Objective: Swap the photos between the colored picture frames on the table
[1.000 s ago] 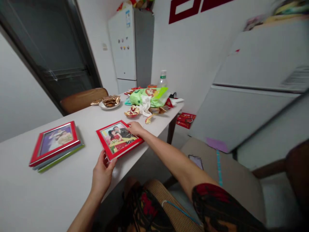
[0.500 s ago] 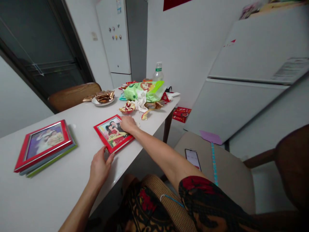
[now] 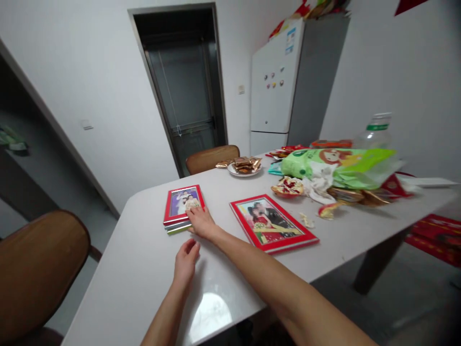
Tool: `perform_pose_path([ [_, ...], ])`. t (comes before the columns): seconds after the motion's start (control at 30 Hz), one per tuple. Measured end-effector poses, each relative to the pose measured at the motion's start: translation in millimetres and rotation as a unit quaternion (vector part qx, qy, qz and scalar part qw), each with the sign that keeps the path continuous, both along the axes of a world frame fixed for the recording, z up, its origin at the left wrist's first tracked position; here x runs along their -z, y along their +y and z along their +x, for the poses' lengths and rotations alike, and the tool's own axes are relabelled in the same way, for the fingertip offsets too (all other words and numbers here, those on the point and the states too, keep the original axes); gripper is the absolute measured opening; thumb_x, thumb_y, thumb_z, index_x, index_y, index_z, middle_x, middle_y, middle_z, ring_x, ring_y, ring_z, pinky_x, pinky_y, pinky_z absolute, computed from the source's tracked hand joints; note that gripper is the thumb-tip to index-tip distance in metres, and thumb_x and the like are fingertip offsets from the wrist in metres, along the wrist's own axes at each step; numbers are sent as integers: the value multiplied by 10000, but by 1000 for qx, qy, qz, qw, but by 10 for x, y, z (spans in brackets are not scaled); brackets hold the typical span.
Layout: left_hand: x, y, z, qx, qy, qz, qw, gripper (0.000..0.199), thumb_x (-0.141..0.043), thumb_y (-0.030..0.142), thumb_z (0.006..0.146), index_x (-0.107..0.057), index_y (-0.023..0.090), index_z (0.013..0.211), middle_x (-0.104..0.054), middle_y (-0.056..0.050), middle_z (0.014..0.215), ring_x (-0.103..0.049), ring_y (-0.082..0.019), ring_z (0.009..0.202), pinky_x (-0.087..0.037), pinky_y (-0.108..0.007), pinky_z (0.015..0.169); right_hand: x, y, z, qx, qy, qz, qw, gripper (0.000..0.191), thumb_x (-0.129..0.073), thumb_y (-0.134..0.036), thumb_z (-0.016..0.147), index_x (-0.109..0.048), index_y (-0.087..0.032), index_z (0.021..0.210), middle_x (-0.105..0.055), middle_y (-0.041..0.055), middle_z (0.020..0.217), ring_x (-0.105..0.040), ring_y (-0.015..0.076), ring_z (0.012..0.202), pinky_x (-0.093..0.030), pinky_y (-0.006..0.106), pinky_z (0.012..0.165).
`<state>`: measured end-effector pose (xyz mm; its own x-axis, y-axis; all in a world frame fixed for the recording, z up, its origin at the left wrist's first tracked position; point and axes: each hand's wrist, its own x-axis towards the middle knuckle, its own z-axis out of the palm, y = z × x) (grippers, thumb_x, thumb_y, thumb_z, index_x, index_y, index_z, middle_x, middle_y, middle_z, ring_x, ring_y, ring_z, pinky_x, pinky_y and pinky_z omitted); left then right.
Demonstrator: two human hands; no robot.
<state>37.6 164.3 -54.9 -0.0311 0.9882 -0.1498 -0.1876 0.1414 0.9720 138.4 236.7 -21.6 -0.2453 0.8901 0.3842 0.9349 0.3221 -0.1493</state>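
My right hand (image 3: 202,222) is on the near right corner of a red picture frame (image 3: 182,201), the top one of a small stack. Its fingers lie over the frame's face, and the thumb is by the side of the stack. Below the red frame, the edges of a grey and a green frame (image 3: 177,230) show. Just in front of the stack, my left hand (image 3: 186,259) hovers by the white table (image 3: 144,278) with loosely curled fingers and nothing in them. To the right, a second red picture frame (image 3: 268,222) with a couple's photo lies flat, untouched.
A plate (image 3: 243,173) of wrapped snacks stands at the back. Farther right are a cut pomegranate (image 3: 288,186), crumpled tissue (image 3: 319,181), a green package (image 3: 334,166) and a clear bottle (image 3: 374,137). Wooden chairs (image 3: 212,158) stand behind and left of the table.
Both hands have left the couple's photo frame, which stays on the table. My right hand has moved left onto the stacked frames, with my left hand beside it. The view has turned left.
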Motion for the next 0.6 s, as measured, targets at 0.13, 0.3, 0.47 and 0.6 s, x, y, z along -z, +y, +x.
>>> perform_pose_path([
  [0.13, -21, 51, -97, -31, -88, -33, 995, 172, -619, 195, 694, -549, 122, 833, -633, -86, 812, -622, -139, 703, -476, -264, 683, -7, -63, -61, -8, -13, 4, 1000, 233, -437, -184, 770, -543, -168, 977, -513, 97, 1020, -396, 211, 995, -293, 359, 832],
  [0.3, -135, 41, -106, -64, -186, 11, 980, 137, -539, 225, 742, -557, 142, 850, -638, -45, 773, -619, -129, 719, -477, -247, 694, -35, -569, -88, -68, 19, 7, 997, 208, -522, -184, 687, -575, -164, 887, -520, 84, 947, -416, 210, 924, -330, 327, 779],
  [0.47, -293, -315, -54, -98, -199, 115, 968, 317, -551, 222, 713, -523, 174, 1025, -647, -23, 879, -603, -160, 835, -453, -280, 789, -175, -1081, -51, -115, 239, -53, 963, 368, -553, -197, 634, -558, -170, 1000, -510, 88, 1061, -418, 221, 1007, -316, 365, 869],
  [0.6, -431, -774, -87, -64, -8, 185, 981, 363, -523, 280, 754, -503, 175, 1101, -617, -54, 1021, -561, -196, 958, -422, -306, 853, -404, -1327, 54, -117, 543, -121, 822, 512, -491, -324, 717, -412, -198, 1207, -431, 82, 1236, -379, 205, 1131, -282, 375, 938],
])
